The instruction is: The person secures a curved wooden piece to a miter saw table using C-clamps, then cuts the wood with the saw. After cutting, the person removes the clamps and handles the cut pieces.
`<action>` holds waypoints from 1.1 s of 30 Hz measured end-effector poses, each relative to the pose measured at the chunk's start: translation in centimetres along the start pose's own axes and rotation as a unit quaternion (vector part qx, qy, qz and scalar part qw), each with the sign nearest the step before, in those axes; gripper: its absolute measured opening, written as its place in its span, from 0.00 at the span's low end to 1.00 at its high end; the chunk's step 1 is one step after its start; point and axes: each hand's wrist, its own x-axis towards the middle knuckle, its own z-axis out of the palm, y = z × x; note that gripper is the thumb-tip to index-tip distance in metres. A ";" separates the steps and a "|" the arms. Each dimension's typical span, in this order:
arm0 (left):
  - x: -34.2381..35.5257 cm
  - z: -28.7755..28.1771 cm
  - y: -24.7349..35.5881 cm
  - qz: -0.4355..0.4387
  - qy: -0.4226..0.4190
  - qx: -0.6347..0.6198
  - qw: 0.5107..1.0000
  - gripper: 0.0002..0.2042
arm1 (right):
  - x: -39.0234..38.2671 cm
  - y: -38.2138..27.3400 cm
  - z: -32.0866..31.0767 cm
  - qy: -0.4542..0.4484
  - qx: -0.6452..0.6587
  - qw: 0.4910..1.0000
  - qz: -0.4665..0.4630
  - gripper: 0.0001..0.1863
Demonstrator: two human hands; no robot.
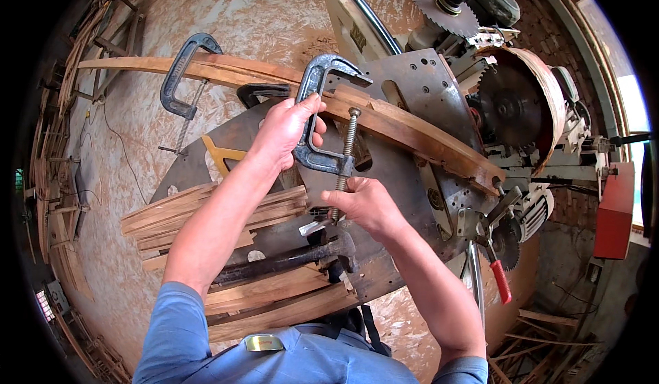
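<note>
The left hand (287,126) had its fingers wrapped around a clamp (318,159); the right hand (365,204) pinched its screw (349,137). The clamp was at a wooden beam (412,131) over the metal table (439,97). A red box's (613,212) inside was hidden.

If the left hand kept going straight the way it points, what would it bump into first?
Beyond the C-clamp that the left hand already grips, probably the long wooden beam; depth is unclear, so it might pass above instead.
</note>
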 end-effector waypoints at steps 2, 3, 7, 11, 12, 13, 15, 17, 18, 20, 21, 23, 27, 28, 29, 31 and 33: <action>0.1 0.3 0.0 0.004 0.018 0.013 1.000 0.14 | -0.2 0.6 0.8 -0.015 0.170 0.985 -0.010 0.13; 0.1 0.3 0.0 0.005 0.029 0.020 0.999 0.15 | -0.6 0.3 1.1 -0.033 0.260 0.965 0.006 0.12; 0.5 -0.1 0.3 0.006 0.020 0.075 0.997 0.15 | -0.5 1.0 0.9 -0.116 0.350 0.929 0.016 0.12; -0.1 0.1 1.2 -0.009 0.001 0.043 0.999 0.15 | -0.5 0.6 1.0 -0.086 0.215 0.973 0.009 0.10; -0.4 -0.1 1.4 -0.011 -0.004 0.026 1.000 0.15 | -0.6 0.6 1.2 -0.077 0.218 0.973 -0.010 0.10; -0.2 -0.4 1.5 -0.011 -0.024 0.007 1.000 0.15 | -0.8 0.6 1.4 -0.068 0.221 0.973 -0.029 0.09; -0.2 0.1 1.9 -0.015 -0.018 0.005 1.000 0.14 | -1.5 -0.4 1.1 -0.099 0.365 0.925 -0.023 0.08; -0.4 0.3 2.3 -0.015 -0.012 0.012 1.000 0.14 | -1.4 -0.3 0.6 -0.145 0.432 0.890 -0.027 0.09; -0.6 0.6 2.4 -0.016 -0.016 0.020 1.000 0.14 | -1.4 -0.2 0.1 -0.150 0.365 0.919 -0.026 0.10; -0.8 0.9 2.6 -0.017 -0.024 0.035 0.999 0.14 | -1.0 -0.4 -0.9 -0.158 0.224 0.962 -0.021 0.11; -0.9 0.8 2.4 -0.014 -0.027 0.027 0.999 0.14 | -0.9 -1.0 -0.9 -0.137 0.148 0.979 0.000 0.12; -0.9 0.5 2.0 -0.008 -0.033 0.010 0.999 0.14 | -1.2 -2.3 -0.8 -0.094 -0.007 0.995 0.041 0.12; -0.6 0.2 1.7 0.002 -0.060 -0.028 0.998 0.15 | -1.9 -0.8 -0.1 -0.100 0.287 0.950 -0.070 0.12; -0.6 0.2 1.8 0.002 -0.062 -0.034 0.997 0.15 | -2.1 -0.6 -0.3 -0.126 0.340 0.930 -0.064 0.13; -0.7 0.3 1.8 0.002 -0.064 -0.040 0.997 0.15 | -2.1 -0.4 -0.5 -0.152 0.392 0.906 -0.057 0.13; -0.9 0.4 1.8 0.000 -0.068 -0.034 0.997 0.16 | -1.5 -0.2 -0.8 -0.140 0.235 0.961 -0.044 0.15; -1.0 0.3 1.9 -0.001 -0.074 -0.033 0.997 0.16 | -1.4 -0.4 -0.7 -0.121 0.134 0.983 -0.038 0.16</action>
